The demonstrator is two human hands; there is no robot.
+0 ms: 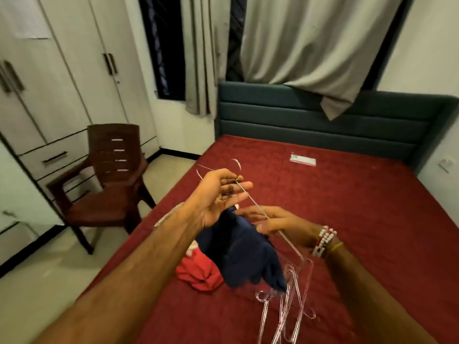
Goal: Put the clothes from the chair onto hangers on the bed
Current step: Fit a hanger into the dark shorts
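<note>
Spare hangers [293,301] loose on the red bed [360,219], red garment [198,271] crumpled beside them, navy garment [243,254] hanging under both hands, left hand [218,192] pinching the wire hanger [253,200] by its neck, right hand [273,222] gripping its arm, brown chair [109,184] beyond.

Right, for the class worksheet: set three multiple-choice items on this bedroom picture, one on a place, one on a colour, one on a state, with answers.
1. Where does the red garment lie? A on the floor; B on the bed; C on the windowsill.
2. What colour is the draped garment on the wire hanger? A navy; B white; C yellow.
3. How is the chair? A overturned; B piled with clothes; C upright, seat bare.
Answers: 1 B, it rests on the bed's cover. 2 A, dark blue cloth hangs from the wire that the left hand and right hand hold. 3 C, it stands on its legs, nothing on it.
</note>
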